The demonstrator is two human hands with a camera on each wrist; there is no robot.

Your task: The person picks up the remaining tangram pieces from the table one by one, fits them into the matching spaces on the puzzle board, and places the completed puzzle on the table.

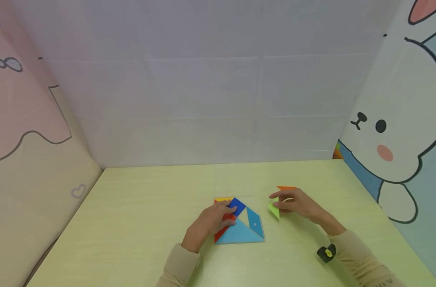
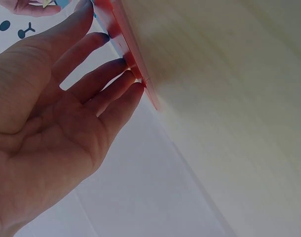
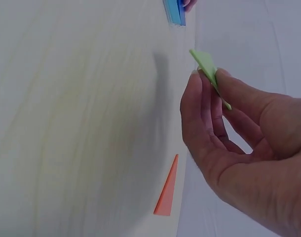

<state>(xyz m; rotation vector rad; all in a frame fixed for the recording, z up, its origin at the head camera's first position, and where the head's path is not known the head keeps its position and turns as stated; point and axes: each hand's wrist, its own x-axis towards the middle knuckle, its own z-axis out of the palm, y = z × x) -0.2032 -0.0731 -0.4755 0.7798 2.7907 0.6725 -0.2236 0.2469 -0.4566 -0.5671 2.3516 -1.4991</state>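
My right hand (image 1: 298,204) pinches a light green triangular tangram piece (image 3: 206,66) between thumb and fingers, lifted off the table. My left hand (image 1: 210,220) rests on a partly filled square tangram to its left, fingertips touching the pieces. In that square I see a light blue triangle (image 1: 241,234), a blue parallelogram (image 1: 254,222), a dark blue square (image 1: 237,207), a red piece (image 1: 220,234) and a strip of yellow (image 1: 223,199). A pale gap shows between the parallelogram and the other pieces. The left fingers partly cover the red and yellow pieces.
An orange triangular piece (image 3: 168,190) lies on the table just beyond my right hand. The light wooden table (image 1: 132,207) ends at a pale back wall (image 1: 203,99). Printed side panels stand left and right. A black strap device (image 1: 326,253) sits at the right wrist.
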